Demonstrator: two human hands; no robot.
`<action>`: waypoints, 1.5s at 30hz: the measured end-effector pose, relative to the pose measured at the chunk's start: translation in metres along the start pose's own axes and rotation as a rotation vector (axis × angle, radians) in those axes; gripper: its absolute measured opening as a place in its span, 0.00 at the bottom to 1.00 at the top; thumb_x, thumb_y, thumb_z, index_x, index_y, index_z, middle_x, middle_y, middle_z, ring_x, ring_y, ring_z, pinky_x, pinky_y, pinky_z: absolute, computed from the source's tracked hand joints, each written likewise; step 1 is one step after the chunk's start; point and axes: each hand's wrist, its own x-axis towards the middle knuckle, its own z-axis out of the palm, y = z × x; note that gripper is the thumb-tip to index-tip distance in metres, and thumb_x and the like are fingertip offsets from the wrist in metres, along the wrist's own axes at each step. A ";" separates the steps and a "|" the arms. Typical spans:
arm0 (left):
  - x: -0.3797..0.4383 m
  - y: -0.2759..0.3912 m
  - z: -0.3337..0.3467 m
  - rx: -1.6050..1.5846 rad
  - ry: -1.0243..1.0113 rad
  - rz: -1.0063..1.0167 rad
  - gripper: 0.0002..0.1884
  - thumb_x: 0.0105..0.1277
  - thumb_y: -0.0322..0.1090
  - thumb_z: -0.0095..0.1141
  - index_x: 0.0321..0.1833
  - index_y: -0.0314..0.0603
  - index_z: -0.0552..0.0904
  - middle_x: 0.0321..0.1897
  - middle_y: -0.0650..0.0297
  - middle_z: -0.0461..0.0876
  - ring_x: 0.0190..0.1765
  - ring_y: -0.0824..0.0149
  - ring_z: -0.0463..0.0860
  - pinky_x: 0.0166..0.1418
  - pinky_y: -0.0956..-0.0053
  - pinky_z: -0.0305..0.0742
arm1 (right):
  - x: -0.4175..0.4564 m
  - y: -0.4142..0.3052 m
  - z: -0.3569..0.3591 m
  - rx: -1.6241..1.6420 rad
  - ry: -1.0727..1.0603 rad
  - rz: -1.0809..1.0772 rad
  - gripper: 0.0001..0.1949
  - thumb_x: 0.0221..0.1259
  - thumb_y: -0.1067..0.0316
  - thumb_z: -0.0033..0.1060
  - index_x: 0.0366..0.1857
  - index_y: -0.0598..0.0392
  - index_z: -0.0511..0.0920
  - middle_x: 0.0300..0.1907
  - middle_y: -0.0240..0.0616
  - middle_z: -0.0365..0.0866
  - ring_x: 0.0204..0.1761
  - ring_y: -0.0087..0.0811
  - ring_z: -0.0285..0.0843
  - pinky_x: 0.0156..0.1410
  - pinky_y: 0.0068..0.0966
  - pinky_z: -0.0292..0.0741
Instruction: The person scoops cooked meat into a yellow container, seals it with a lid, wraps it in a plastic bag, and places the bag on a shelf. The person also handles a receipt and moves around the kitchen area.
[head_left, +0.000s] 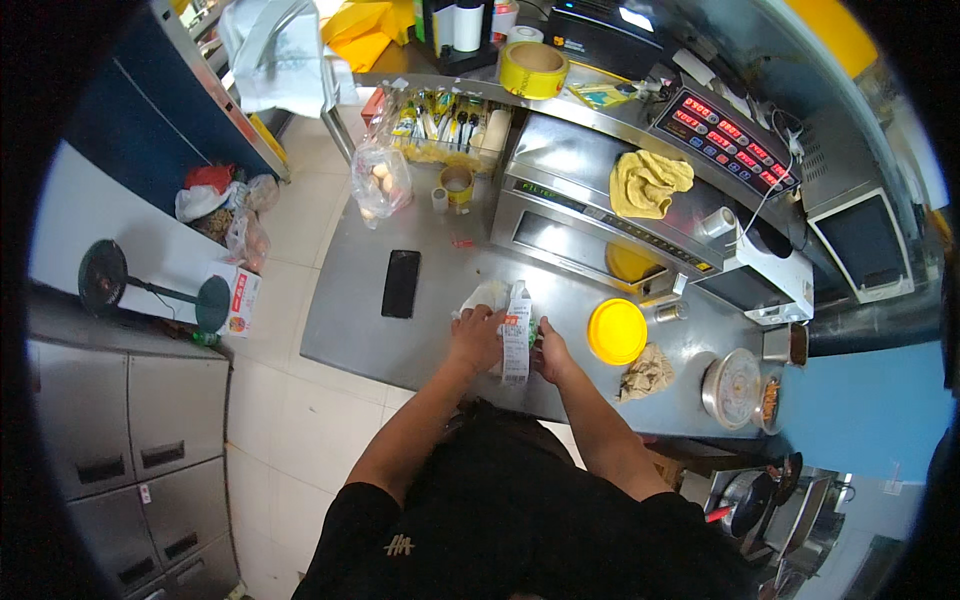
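A long printed paper receipt lies over a whitish plastic package at the near edge of the steel counter. My left hand rests on the package's left side, its fingertips at the receipt's left edge. On the other side my right hand is at the package, with a bit of green showing between it and the receipt. Both hands touch the package; how firmly the fingers grip is partly hidden. A black smartphone lies to the left, and a round yellow lid to the right.
Behind stands a stainless microwave oven with a yellow cloth on top. A bag of eggs, a tape roll and a cutlery bin are at the back left. A crumpled beige cloth and a lidded bowl are at right.
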 end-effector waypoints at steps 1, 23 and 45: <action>0.002 -0.002 -0.004 0.011 -0.067 -0.021 0.20 0.58 0.36 0.58 0.55 0.51 0.81 0.50 0.59 0.78 0.56 0.54 0.75 0.57 0.55 0.70 | -0.007 -0.001 0.011 0.048 -0.020 0.025 0.33 0.70 0.34 0.36 0.67 0.49 0.65 0.57 0.38 0.71 0.49 0.40 0.71 0.55 0.42 0.71; -0.099 -0.175 -0.150 -0.863 0.023 -0.542 0.15 0.63 0.31 0.57 0.48 0.27 0.79 0.41 0.54 0.85 0.46 0.62 0.83 0.51 0.66 0.77 | 0.050 0.056 0.183 -0.418 -0.150 -0.118 0.23 0.66 0.48 0.55 0.53 0.57 0.75 0.46 0.41 0.81 0.48 0.37 0.79 0.57 0.34 0.76; -0.213 -0.569 -0.315 -0.756 0.503 -0.836 0.12 0.61 0.26 0.57 0.46 0.28 0.80 0.40 0.57 0.85 0.45 0.63 0.83 0.53 0.70 0.76 | 0.138 0.072 0.362 -1.032 1.144 -0.467 0.44 0.40 0.57 0.70 0.67 0.56 0.60 0.64 0.51 0.65 0.63 0.58 0.63 0.68 0.49 0.67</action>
